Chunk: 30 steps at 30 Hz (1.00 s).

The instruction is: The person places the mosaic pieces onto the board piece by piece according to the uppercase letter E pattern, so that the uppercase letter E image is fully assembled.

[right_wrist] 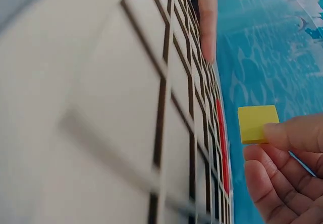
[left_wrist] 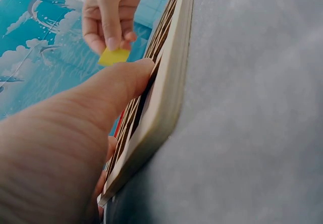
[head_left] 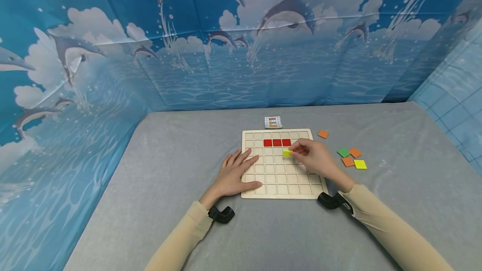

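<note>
A square wooden grid board (head_left: 280,179) lies on the grey cloth. Three red tiles (head_left: 276,143) sit side by side in its second row from the back. Between thumb and fingertips my right hand (head_left: 314,158) pinches a yellow tile (right_wrist: 256,123); in the right wrist view the tile is held off the board's surface. My left hand (head_left: 234,177) rests with spread fingers on the board's left side, and the left wrist view shows its thumb (left_wrist: 126,77) lying over the board's edge.
Right of the board lie a green tile (head_left: 343,152), several orange tiles (head_left: 348,162) and another yellow tile (head_left: 360,164). A small card with a coloured grid pattern (head_left: 273,122) lies behind the board. A dolphin-print curtain (head_left: 233,74) stands along the table's back.
</note>
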Each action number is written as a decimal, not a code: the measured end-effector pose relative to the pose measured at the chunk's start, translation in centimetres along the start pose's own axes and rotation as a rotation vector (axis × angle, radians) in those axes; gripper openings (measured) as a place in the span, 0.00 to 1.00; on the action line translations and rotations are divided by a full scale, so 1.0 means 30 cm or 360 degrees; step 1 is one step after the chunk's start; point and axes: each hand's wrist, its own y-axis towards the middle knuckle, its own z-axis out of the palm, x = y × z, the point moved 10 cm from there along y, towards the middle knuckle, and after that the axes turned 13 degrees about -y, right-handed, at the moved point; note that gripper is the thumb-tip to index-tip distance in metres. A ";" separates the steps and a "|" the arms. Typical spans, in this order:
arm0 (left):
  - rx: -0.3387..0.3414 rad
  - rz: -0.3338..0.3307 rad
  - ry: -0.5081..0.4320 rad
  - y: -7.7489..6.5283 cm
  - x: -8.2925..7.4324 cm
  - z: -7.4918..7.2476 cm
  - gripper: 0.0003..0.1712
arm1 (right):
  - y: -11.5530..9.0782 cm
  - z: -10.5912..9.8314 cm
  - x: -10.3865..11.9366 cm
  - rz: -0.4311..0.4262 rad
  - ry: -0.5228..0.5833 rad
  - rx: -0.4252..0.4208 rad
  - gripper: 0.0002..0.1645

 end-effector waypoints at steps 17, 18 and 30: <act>0.0000 -0.0015 0.0006 0.002 0.004 0.000 0.46 | 0.108 0.101 0.072 -0.0014 0.0068 0.0064 0.04; 0.0003 -0.0018 0.0009 0.002 0.005 0.001 0.46 | 0.110 0.105 0.076 -0.0019 0.0059 0.0063 0.04; 0.0007 -0.0023 0.0007 0.003 0.004 0.001 0.46 | 0.124 0.120 0.100 0.0000 -0.0116 0.0058 0.03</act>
